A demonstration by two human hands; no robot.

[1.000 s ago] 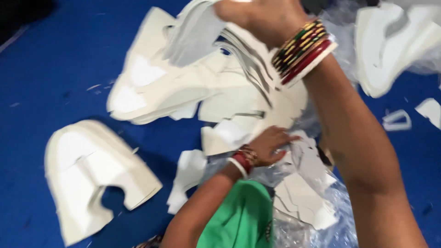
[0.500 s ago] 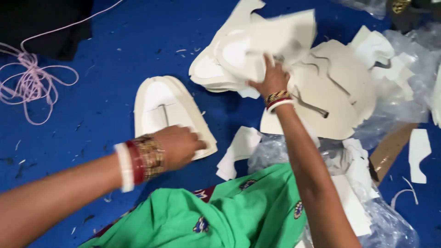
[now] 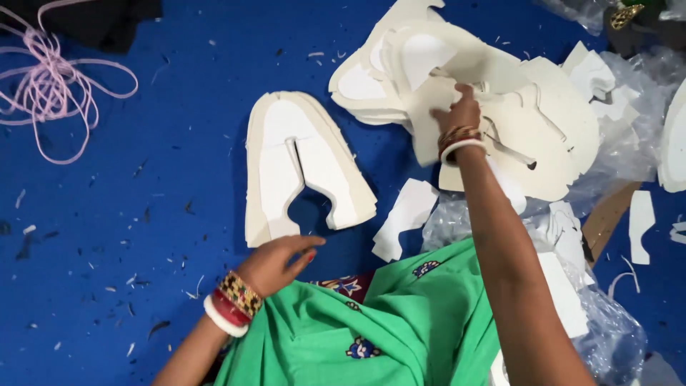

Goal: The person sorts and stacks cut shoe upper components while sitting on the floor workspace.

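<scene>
Blue cloth floor covering (image 3: 143, 236), littered with small white and dark scraps.

Heaped pile of cream-white cut sheet pieces, shoe-upper shaped (image 3: 543, 136), upper right, lying partly on crumpled clear plastic wrap (image 3: 622, 171). Half a second ago one piece stood lifted above this heap in the right hand; now nothing is raised and the heap lies flatter. Judgement: that piece has gone back onto the pile or been turned over within it.

Neat stack of the same cream-white shoe-shaped pieces, notched at the lower end (image 3: 300, 168), centre, well apart from the heap. Its place has not changed.

Green patterned garment (image 3: 371, 329) across the lap, bottom centre.

Right hand (image 3: 461, 114), bangles at the wrist, reaches into the middle of the heap, fingers curled down onto a cut piece; whether pinching or only pressing, cannot tell.

Left hand (image 3: 275, 263), earlier resting at the stack's lower edge, has drawn back toward the body. Now empty, fingers loosely curled and together, tips just below the stack, not touching.

Loose white offcut (image 3: 406, 214) between stack and garment. Tangle of pink cord (image 3: 50, 86) top left, untouched.
</scene>
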